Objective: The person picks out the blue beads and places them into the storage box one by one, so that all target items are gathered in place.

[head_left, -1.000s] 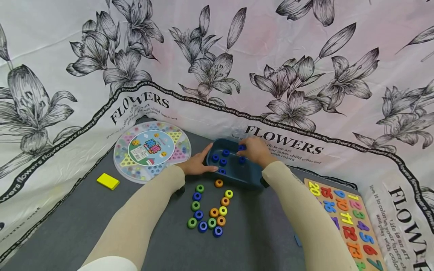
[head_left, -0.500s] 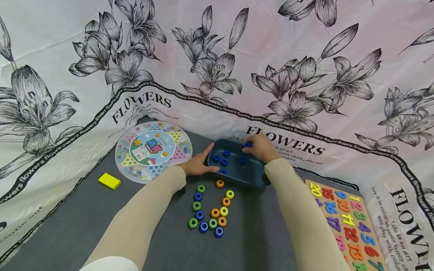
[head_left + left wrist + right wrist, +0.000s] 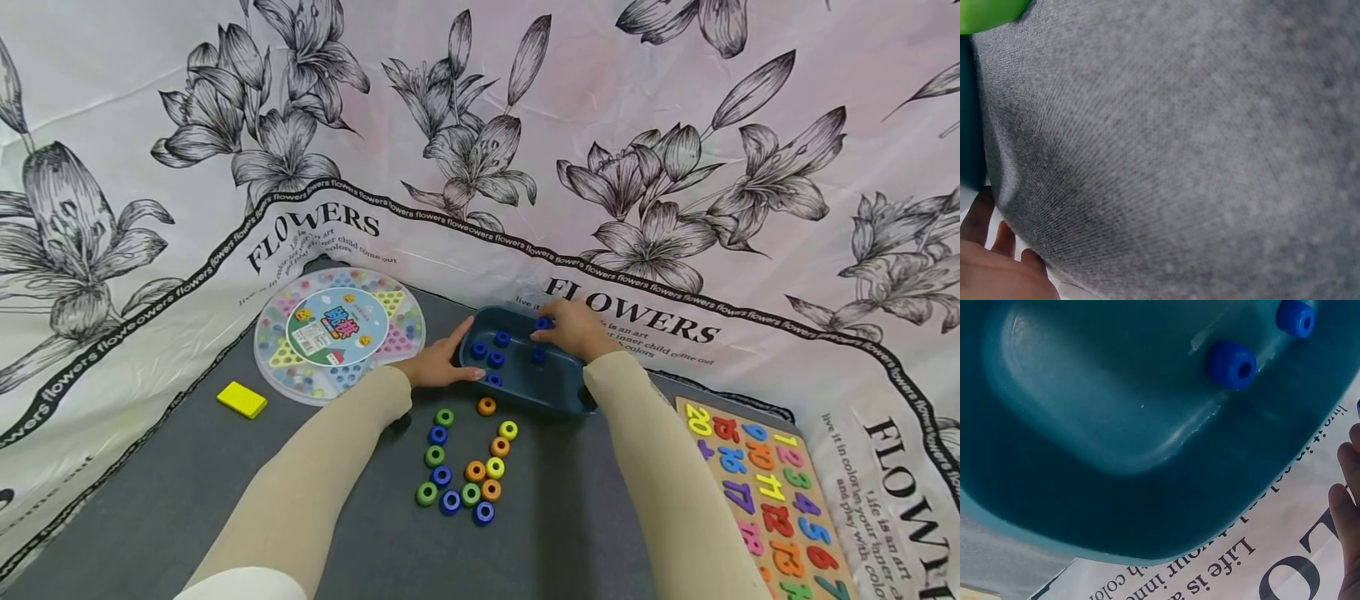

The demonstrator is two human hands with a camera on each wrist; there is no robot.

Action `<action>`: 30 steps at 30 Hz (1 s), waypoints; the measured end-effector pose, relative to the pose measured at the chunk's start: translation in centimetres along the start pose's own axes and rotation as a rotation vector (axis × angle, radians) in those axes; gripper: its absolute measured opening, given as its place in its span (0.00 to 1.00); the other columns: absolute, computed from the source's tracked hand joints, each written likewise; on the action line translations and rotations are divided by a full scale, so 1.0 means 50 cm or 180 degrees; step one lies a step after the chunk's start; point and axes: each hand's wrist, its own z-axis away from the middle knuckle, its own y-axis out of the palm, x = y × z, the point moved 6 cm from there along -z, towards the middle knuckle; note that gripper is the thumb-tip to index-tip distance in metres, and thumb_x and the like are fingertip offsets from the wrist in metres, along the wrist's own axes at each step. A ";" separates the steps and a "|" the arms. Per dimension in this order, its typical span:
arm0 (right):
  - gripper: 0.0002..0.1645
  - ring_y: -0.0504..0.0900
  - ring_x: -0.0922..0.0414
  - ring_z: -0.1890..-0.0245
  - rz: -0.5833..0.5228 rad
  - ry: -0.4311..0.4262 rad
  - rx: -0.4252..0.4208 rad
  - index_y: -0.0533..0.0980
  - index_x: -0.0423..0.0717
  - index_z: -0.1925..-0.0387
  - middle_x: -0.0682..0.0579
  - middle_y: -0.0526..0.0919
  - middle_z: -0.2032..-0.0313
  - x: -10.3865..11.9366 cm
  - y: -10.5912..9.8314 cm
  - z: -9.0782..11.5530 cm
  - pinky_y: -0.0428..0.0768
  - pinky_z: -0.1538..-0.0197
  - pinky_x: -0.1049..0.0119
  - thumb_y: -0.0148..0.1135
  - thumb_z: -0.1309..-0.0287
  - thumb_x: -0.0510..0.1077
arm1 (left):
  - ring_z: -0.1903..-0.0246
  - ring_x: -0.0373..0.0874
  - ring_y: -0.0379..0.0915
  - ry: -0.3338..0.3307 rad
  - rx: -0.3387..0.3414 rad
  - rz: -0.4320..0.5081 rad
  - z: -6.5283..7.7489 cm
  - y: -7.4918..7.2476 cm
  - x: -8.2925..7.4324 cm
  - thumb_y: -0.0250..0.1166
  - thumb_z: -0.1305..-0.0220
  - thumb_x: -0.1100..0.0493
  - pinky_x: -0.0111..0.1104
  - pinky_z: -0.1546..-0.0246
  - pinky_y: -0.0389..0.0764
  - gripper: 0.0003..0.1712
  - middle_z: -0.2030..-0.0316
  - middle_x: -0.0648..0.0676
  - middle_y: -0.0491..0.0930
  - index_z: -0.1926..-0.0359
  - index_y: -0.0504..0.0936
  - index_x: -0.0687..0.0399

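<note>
A dark teal plastic tray (image 3: pixel 547 382) stands at the back of the table, with several blue beads (image 3: pixel 496 359) lying loose inside, mostly toward its left end. My left hand (image 3: pixel 435 363) holds that end, thumb over the front rim and fingers spread along the outside. Over the far rim, my right hand (image 3: pixel 573 328) pinches one blue bead (image 3: pixel 543 323) between thumb and fingers. From the right wrist, two blue beads (image 3: pixel 1232 365) show on the tray floor, while the right fingers (image 3: pixel 1349 506) appear at the edge.
Green, blue, orange and yellow beads (image 3: pixel 470 495) form a U-like shape in front of the tray. A round game board (image 3: pixel 337 329) and a yellow block (image 3: pixel 242 401) lie left. A number board (image 3: pixel 772 492) is at right. Flower-printed cloth (image 3: pixel 480 125) hangs behind.
My right hand, pinching the blue bead, has shifted slightly right along the tray's far rim, then back a little. The left hand stays on the tray's left end.
</note>
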 end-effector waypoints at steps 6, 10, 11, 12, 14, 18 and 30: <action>0.27 0.78 0.49 0.51 -0.0024 -0.0056 0.0032 0.77 0.43 0.48 0.46 0.81 0.51 0.010 0.004 0.000 0.76 0.48 0.52 0.66 0.47 0.53 | 0.30 0.59 0.45 0.0012 -0.0003 0.0021 -0.002 0.001 0.000 0.60 0.51 0.26 0.55 0.35 0.55 0.59 0.28 0.61 0.46 0.33 0.24 0.15; 0.28 0.78 0.49 0.51 0.0084 -0.0195 0.0081 0.76 0.43 0.47 0.46 0.82 0.52 0.030 0.006 0.001 0.76 0.48 0.52 0.66 0.47 0.53 | 0.30 0.60 0.45 -0.0017 0.0013 0.0028 -0.003 0.002 -0.001 0.59 0.52 0.25 0.56 0.35 0.55 0.59 0.28 0.61 0.46 0.34 0.24 0.15; 0.28 0.78 0.48 0.50 0.0115 -0.0225 0.0087 0.76 0.43 0.46 0.46 0.81 0.51 0.035 0.006 0.001 0.75 0.47 0.52 0.65 0.46 0.53 | 0.30 0.60 0.45 -0.0036 0.0016 0.0030 -0.003 0.003 -0.001 0.59 0.53 0.24 0.56 0.35 0.55 0.59 0.28 0.61 0.45 0.34 0.24 0.14; 0.29 0.77 0.48 0.48 0.0136 -0.0243 0.0092 0.75 0.44 0.45 0.46 0.81 0.50 0.040 0.006 0.001 0.74 0.45 0.52 0.65 0.46 0.53 | 0.30 0.60 0.45 -0.0048 0.0018 0.0033 -0.002 0.003 -0.001 0.59 0.53 0.24 0.56 0.35 0.55 0.59 0.28 0.61 0.45 0.34 0.23 0.14; 0.28 0.75 0.47 0.45 0.0178 -0.0245 0.0055 0.75 0.46 0.44 0.47 0.80 0.48 0.047 0.003 0.002 0.73 0.43 0.51 0.64 0.44 0.54 | 0.30 0.60 0.44 -0.0055 0.0018 0.0043 -0.002 0.003 0.000 0.59 0.53 0.24 0.56 0.35 0.55 0.59 0.28 0.61 0.45 0.34 0.23 0.13; 0.26 0.75 0.48 0.44 0.0124 -0.0324 -0.0086 0.74 0.47 0.44 0.47 0.79 0.45 0.067 -0.006 0.004 0.73 0.42 0.51 0.59 0.40 0.54 | 0.30 0.60 0.44 -0.0039 0.0042 0.0043 0.002 0.003 -0.001 0.59 0.52 0.25 0.56 0.35 0.54 0.59 0.28 0.61 0.45 0.33 0.23 0.15; 0.05 0.81 0.61 0.63 0.1020 -0.3153 -0.1215 0.80 0.47 0.65 0.55 0.83 0.65 0.313 0.034 0.166 0.79 0.57 0.68 0.62 0.45 0.38 | 0.31 0.60 0.47 0.0176 0.0083 0.0075 0.007 -0.004 -0.012 0.59 0.43 0.34 0.55 0.38 0.60 0.57 0.27 0.59 0.43 0.31 0.23 0.22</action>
